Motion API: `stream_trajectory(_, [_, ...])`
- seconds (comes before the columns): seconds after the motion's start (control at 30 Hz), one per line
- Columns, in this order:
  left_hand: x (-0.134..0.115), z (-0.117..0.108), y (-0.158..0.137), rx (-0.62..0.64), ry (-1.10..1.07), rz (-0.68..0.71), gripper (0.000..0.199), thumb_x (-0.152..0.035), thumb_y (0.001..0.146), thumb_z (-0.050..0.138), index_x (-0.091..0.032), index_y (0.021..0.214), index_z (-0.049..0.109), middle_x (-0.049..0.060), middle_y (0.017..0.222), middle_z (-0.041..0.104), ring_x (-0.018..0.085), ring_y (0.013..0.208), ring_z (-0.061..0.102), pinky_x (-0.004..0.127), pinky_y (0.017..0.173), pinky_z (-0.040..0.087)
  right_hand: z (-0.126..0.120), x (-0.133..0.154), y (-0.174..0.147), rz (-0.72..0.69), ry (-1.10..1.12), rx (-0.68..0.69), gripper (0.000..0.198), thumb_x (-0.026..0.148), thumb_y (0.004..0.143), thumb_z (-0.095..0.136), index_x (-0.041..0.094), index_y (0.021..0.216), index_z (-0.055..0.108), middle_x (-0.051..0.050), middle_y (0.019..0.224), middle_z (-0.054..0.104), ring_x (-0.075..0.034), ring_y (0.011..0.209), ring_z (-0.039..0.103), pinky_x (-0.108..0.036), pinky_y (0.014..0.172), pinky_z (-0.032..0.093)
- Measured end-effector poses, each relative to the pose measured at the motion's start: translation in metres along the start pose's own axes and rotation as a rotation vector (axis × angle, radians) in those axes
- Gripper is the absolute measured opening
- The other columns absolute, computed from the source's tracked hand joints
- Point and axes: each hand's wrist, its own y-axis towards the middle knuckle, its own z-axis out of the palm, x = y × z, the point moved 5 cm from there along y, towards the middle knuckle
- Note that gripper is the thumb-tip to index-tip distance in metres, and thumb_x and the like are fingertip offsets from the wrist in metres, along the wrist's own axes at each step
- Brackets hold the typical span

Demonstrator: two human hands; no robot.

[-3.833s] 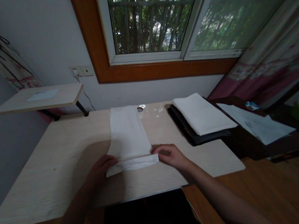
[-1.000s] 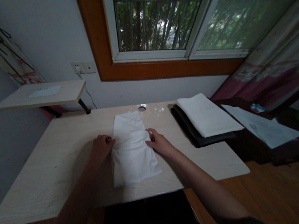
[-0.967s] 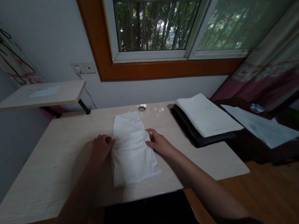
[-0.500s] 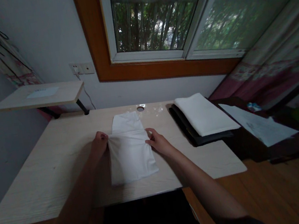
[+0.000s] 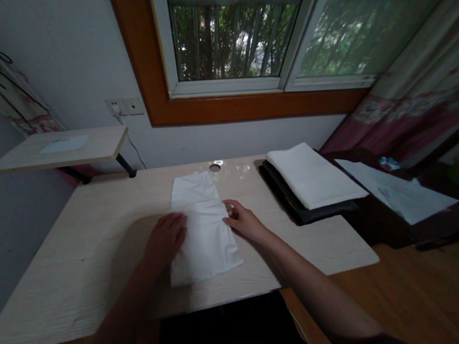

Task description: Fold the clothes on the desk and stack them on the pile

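Note:
A white piece of folded cloth [image 5: 208,244] lies on the desk in front of me, with a crease across its upper part and a narrower section stretching toward the wall. My left hand [image 5: 164,239] rests palm down over its left side, fingers stretched out onto the fabric. At the right edge, near the crease, my right hand [image 5: 243,221] pinches the cloth between thumb and fingers.
The wooden desk [image 5: 106,242] has a small raised shelf [image 5: 97,151] at the back left with a paper on it. To the right, a white folded fabric [image 5: 316,176] lies on a black one [image 5: 305,218]. Beyond, papers [image 5: 396,193] lie on a dark surface.
My left hand has let go of the cloth's left corner and moved right, flattening onto it. My right hand stays at the right edge.

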Motion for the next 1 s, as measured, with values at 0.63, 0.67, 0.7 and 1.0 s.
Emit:
stream_trajectory(0.63, [0.060,0.006,0.061,-0.057,0.145,-0.134,0.043,-0.038,0.099,0.048,-0.018,0.135,0.061,0.016,0.151,0.053,0.032,0.145,0.042,0.050,0.121,0.032,0.012,-0.008,0.052,0.025,0.135,-0.167,0.068,0.032,0.077,0.075,0.023,0.140,0.050,-0.009,0.122,0.066,-0.012,0.079,0.063,-0.030,0.079,0.055])
stream_trajectory(0.67, [0.060,0.001,0.058,-0.094,0.157,-0.173,0.042,-0.038,0.098,0.050,-0.018,0.133,0.062,0.017,0.147,0.055,0.032,0.141,0.045,0.049,0.119,0.035,0.010,-0.008,0.047,0.027,0.117,-0.168,0.066,0.033,0.077,0.075,0.023,0.137,0.051,-0.007,0.117,0.067,-0.013,0.078,0.063,-0.030,0.077,0.055])
stream_trajectory(0.7, [0.060,-0.004,0.053,-0.128,0.166,-0.223,0.040,-0.039,0.096,0.052,-0.018,0.129,0.063,0.018,0.140,0.058,0.033,0.135,0.049,0.049,0.115,0.038,0.008,-0.007,0.041,0.027,0.098,-0.160,0.062,0.035,0.077,0.075,0.023,0.134,0.052,-0.006,0.111,0.068,-0.013,0.079,0.063,-0.030,0.076,0.054])
stream_trajectory(1.0, [0.044,-0.011,-0.029,0.026,0.015,-0.454,0.035,-0.055,0.090,0.059,-0.022,0.080,0.064,0.008,0.088,0.067,0.027,0.089,0.062,0.042,0.093,0.049,0.008,0.005,-0.017,0.034,0.118,0.045,0.053,0.037,0.077,0.077,0.023,0.124,0.059,0.003,0.082,0.067,-0.015,0.076,0.064,-0.029,0.075,0.052])
